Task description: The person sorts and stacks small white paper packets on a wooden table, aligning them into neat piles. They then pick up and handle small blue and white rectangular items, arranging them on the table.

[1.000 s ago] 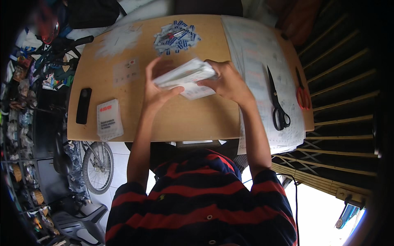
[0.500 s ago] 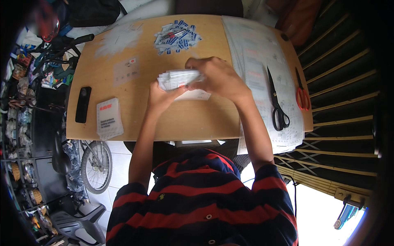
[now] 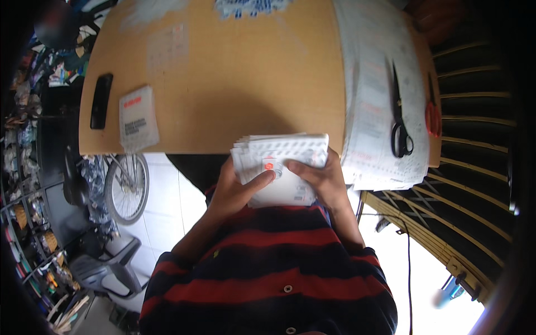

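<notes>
Between my two hands is a thick stack of white printed plastic pouches (image 3: 285, 190), held near my chest at the table's front edge. My left hand (image 3: 237, 187) grips its left side, thumb pressed on the top face near a small red mark. On the opposite side my right hand (image 3: 324, 178) is closed around the edge, its thumb also on top. The stack's far edges are uneven. Fingers beneath the stack are hidden.
The wooden table (image 3: 251, 84) carries a black phone (image 3: 101, 101), a smaller pouch pile (image 3: 138, 120), and blue-and-white pieces (image 3: 248, 6) at the back. Printed sheets (image 3: 371, 111) lie at right, with black scissors (image 3: 398, 117) on them and red-handled scissors (image 3: 432, 114) beside. A bicycle wheel (image 3: 127, 190) stands left.
The stack has come back from over the table toward my chest. My right hand, blurred at its upper right before, now grips its right side. The view has shifted nearer to me.
</notes>
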The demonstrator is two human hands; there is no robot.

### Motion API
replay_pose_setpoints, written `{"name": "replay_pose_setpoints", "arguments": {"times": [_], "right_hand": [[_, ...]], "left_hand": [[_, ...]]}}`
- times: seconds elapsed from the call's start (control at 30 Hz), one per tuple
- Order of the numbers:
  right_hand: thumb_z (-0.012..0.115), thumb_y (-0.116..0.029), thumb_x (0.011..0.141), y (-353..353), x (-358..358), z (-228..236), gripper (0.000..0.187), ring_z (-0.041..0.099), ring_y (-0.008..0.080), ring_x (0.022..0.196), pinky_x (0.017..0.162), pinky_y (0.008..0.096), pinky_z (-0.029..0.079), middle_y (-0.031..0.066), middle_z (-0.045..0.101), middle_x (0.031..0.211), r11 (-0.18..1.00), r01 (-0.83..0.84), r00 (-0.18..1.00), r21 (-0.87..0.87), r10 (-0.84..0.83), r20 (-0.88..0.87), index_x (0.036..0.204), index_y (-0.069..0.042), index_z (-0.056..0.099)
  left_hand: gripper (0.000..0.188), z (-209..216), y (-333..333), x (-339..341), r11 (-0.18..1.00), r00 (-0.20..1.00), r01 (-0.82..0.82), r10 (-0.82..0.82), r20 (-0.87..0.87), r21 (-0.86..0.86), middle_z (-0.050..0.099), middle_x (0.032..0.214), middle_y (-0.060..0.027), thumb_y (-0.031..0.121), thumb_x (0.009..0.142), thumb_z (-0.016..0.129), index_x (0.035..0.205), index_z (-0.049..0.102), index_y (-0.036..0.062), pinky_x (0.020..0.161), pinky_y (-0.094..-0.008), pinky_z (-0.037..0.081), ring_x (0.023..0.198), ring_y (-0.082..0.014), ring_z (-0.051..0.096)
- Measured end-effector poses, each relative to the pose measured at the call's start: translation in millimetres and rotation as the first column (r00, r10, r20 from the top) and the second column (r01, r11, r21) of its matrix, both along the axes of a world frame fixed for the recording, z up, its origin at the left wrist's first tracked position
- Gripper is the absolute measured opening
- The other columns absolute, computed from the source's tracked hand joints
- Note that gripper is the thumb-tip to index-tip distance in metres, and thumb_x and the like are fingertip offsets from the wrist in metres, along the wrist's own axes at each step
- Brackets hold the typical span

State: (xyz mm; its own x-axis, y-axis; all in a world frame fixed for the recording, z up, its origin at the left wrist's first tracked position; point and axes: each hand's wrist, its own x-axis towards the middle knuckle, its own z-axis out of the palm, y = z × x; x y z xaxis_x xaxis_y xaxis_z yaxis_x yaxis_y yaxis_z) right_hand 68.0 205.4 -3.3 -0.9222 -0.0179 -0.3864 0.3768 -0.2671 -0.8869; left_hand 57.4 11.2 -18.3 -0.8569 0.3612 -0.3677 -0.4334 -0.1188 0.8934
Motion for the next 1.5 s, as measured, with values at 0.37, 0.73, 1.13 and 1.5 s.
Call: {"name": "replay_pose_setpoints", "arguments": {"times": [0.37, 0.73, 1.13, 1.5], "right_hand": [[0.078, -0.006, 0.076, 9, 64, -28, 0.045, 0.061, 0.0141, 0.097, 0.084, 0.0289, 0.049, 0.0084, 0.065, 0.106, 0.994, 0.007, 0.983, -0.109, 0.012, 0.181, 0.115, 0.002, 0.056], [0.075, -0.002, 0.073, 20, 70, -33, 0.063, 0.053, 0.0221, 0.115, 0.1, 0.0379, 0.04, 0.0124, 0.058, 0.12, 0.868, 0.145, 0.926, -0.474, 0.05, 0.374, 0.13, 0.0, 0.047], [0.077, -0.002, 0.075, 18, 65, -39, 0.055, 0.058, 0.0182, 0.107, 0.093, 0.0324, 0.046, 0.0089, 0.062, 0.115, 0.97, -0.131, 0.957, -0.205, 0.178, 0.23, 0.125, -0.001, 0.053], [0.077, -0.004, 0.076, 20, 63, -44, 0.062, 0.057, 0.0213, 0.111, 0.096, 0.0339, 0.045, 0.0122, 0.059, 0.119, 0.946, -0.06, 0.939, -0.318, 0.162, 0.304, 0.129, 0.001, 0.047]], "left_hand": [[0.056, -12, 9, 39, 0.992, 0.98, 0.121, -0.114, 0.162, -0.036, 0.052, 0.12, -0.0137, 0.019, 0.088, 0.062, 0.133, 0.034, 0.0021, 0.098, -0.0361, 0.039, 0.116, -0.0204, 0.049], [0.049, -26, 8, 30, 0.995, 0.992, 0.089, -0.093, 0.089, 0.054, 0.059, 0.111, -0.01, 0.017, 0.079, 0.064, 0.123, 0.048, 0.0009, 0.091, -0.0334, 0.043, 0.104, -0.0173, 0.055], [0.04, -39, 8, 24, 0.985, 0.986, 0.155, -0.159, 0.043, 0.08, 0.062, 0.101, -0.0067, 0.014, 0.08, 0.067, 0.116, 0.055, 0.0008, 0.083, -0.0304, 0.046, 0.093, -0.0128, 0.057], [0.05, -38, 9, 19, 0.993, 0.945, 0.085, -0.106, -0.309, -0.083, 0.055, 0.113, -0.0127, 0.007, 0.075, 0.071, 0.12, 0.052, 0.0012, 0.093, -0.0366, 0.043, 0.111, -0.0206, 0.051]]}}
